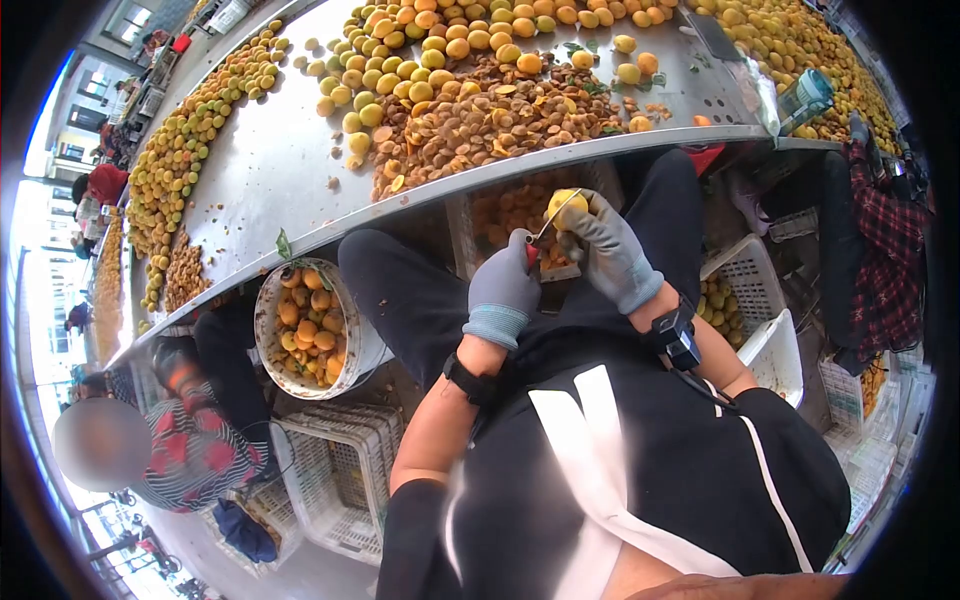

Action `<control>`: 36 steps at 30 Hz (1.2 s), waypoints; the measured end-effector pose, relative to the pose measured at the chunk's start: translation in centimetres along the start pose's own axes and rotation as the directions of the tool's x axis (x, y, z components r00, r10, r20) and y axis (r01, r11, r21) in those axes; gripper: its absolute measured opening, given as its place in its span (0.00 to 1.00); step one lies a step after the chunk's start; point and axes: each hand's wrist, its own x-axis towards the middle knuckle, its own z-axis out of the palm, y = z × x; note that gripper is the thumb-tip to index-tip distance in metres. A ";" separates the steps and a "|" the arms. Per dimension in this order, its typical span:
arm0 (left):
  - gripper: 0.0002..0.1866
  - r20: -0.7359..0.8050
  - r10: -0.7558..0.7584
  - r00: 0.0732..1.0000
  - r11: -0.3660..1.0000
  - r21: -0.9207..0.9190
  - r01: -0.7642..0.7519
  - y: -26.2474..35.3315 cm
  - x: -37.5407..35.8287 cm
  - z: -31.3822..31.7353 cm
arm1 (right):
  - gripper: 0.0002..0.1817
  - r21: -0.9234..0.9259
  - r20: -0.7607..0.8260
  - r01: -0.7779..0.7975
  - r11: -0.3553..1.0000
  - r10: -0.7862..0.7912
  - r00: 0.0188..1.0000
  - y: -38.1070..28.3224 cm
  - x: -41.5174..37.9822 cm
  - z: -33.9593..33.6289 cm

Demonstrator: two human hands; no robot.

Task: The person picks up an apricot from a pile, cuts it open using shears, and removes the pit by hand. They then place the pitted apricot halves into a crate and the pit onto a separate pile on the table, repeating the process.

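My left hand (pixel 505 285), in a grey glove, is closed around the red handle of a small knife (pixel 532 253). Its thin blade slants up to the right, against the yellow apricot (pixel 566 201). That fruit is pinched in the fingertips of my gloved right hand (pixel 610 255). Both hands are close together above my lap. Below them, between my knees, a crate (pixel 462 235) contains orange apricot pieces, partly hidden by my hands and legs.
A metal table (pixel 265 165) ahead carries whole apricots (pixel 430 75) and a heap of brown pits (pixel 480 115). A white bucket (pixel 268 345) of apricots stands left, near stacked crates (pixel 345 470). A green-lidded cup (pixel 805 98) is at right. People sit on both sides.
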 end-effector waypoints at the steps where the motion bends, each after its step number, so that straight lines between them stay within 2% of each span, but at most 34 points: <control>1: 0.12 -0.020 0.004 1.000 1.000 0.012 -0.004 0.1 0.0 0.1 | 0.19 0.159 0.104 -0.134 0.978 0.119 0.987 0.0 0.1 -0.8; 2: 0.11 -0.035 0.007 0.999 1.000 0.027 -0.006 0.1 -0.1 0.1 | 0.18 0.301 0.221 -0.279 0.912 0.218 0.951 0.1 0.0 -1.2; 6: 0.09 -0.043 -0.018 0.999 0.997 0.075 0.021 0.0 -0.1 0.0 | 0.18 0.232 0.182 -0.188 0.954 0.147 0.972 -0.5 -0.4 0.6; 8: 0.08 -0.053 0.001 0.999 0.993 0.121 0.006 -0.3 -0.1 0.3 | 0.15 0.003 -0.007 -0.081 0.997 0.081 0.997 0.2 -0.2 0.6; 9: 0.08 -0.054 0.002 0.999 0.993 0.121 0.005 -0.1 -0.1 0.2 | 0.15 0.002 -0.007 -0.080 0.997 0.080 0.997 0.4 -0.2 0.3; 11: 0.08 -0.057 -0.001 0.998 0.990 0.140 0.009 0.1 -0.1 0.0 | 0.15 0.172 0.149 -0.165 0.971 0.140 0.979 0.4 -0.2 -0.7; 12: 0.08 -0.058 -0.005 0.998 0.990 0.139 0.013 0.1 -0.2 0.0 | 0.15 0.171 0.151 -0.169 0.971 0.144 0.978 0.1 -0.4 -0.8; 14: 0.07 -0.115 0.038 0.993 0.990 0.136 -0.022 0.0 -0.3 0.1 | 0.18 0.075 0.257 -0.239 0.968 0.213 0.943 -0.9 -0.7 -0.7; 18: 0.07 -0.138 0.072 0.988 0.987 0.151 -0.051 -0.6 -0.1 0.5 | 0.18 0.025 0.153 -0.206 0.978 0.200 0.968 -1.0 -1.0 0.8; 19: 0.07 -0.131 0.070 0.989 0.986 0.158 -0.049 -0.3 -0.2 0.3 | 0.19 -0.214 0.088 -0.053 0.975 0.073 0.993 -0.9 -1.0 1.2; 20: 0.07 -0.121 0.070 0.990 0.985 0.165 -0.049 -0.1 -0.3 0.2 | 0.20 -0.444 0.052 0.085 0.892 -0.069 0.996 -0.8 -1.1 1.4; 21: 0.07 -0.126 0.079 0.989 0.984 0.168 -0.057 -0.2 -0.4 0.4 | 0.20 -0.445 0.053 0.095 0.891 -0.079 0.995 -0.4 -1.1 1.1; 23: 0.06 -0.166 0.098 0.981 0.987 0.141 -0.075 -0.4 -0.3 0.6 | 0.21 -0.621 0.144 0.291 0.728 -0.259 0.955 0.0 -0.4 0.1; 24: 0.06 -0.170 0.108 0.979 0.986 0.146 -0.084 -0.3 -0.3 0.4 | 0.21 -0.619 0.145 0.301 0.725 -0.270 0.952 -0.7 -0.6 0.3; 25: 0.07 -0.174 0.114 0.978 0.986 0.141 -0.089 -0.2 -0.5 0.2 | 0.21 -0.472 0.121 0.088 0.877 -0.035 0.992 -1.9 -1.1 0.8; 26: 0.07 -0.175 0.117 0.978 0.986 0.135 -0.093 -0.1 -0.5 0.1 | 0.21 -0.306 0.140 -0.156 0.939 0.207 0.968 -2.7 -1.5 1.0; 27: 0.07 -0.169 0.115 0.979 0.986 0.140 -0.092 -0.2 -0.5 0.1 | 0.22 -0.195 0.161 -0.245 0.950 0.277 0.947 -2.9 -1.7 1.0; 28: 0.07 -0.169 0.118 0.978 0.986 0.141 -0.095 -0.3 -0.5 0.2 | 0.22 -0.195 0.160 -0.242 0.951 0.274 0.948 -2.9 -1.7 1.0; 31: 0.07 -0.204 0.138 0.969 0.984 0.136 -0.112 -0.8 -0.4 0.7 | 0.21 -0.191 0.165 -0.201 0.961 0.233 0.958 -1.8 -1.0 0.8; 32: 0.07 -0.188 0.137 0.973 0.986 0.122 -0.116 -1.1 -0.3 0.9 | 0.20 -0.419 0.126 0.035 0.907 0.020 0.992 -0.6 -0.3 0.4; 33: 0.07 -0.172 0.138 0.975 0.987 0.106 -0.121 -1.1 -0.2 1.0 | 0.20 -0.625 0.139 0.241 0.742 -0.198 0.970 -0.2 0.0 0.4; 34: 0.07 -0.169 0.139 0.976 0.987 0.105 -0.122 -1.1 -0.1 1.0 | 0.20 -0.626 0.136 0.239 0.742 -0.198 0.971 -0.1 0.0 0.4; 36: 0.07 -0.178 0.158 0.971 0.986 -0.022 -0.164 -1.0 -0.3 1.1 | 0.21 -0.515 0.128 0.261 0.817 -0.227 0.965 0.0 -0.3 0.7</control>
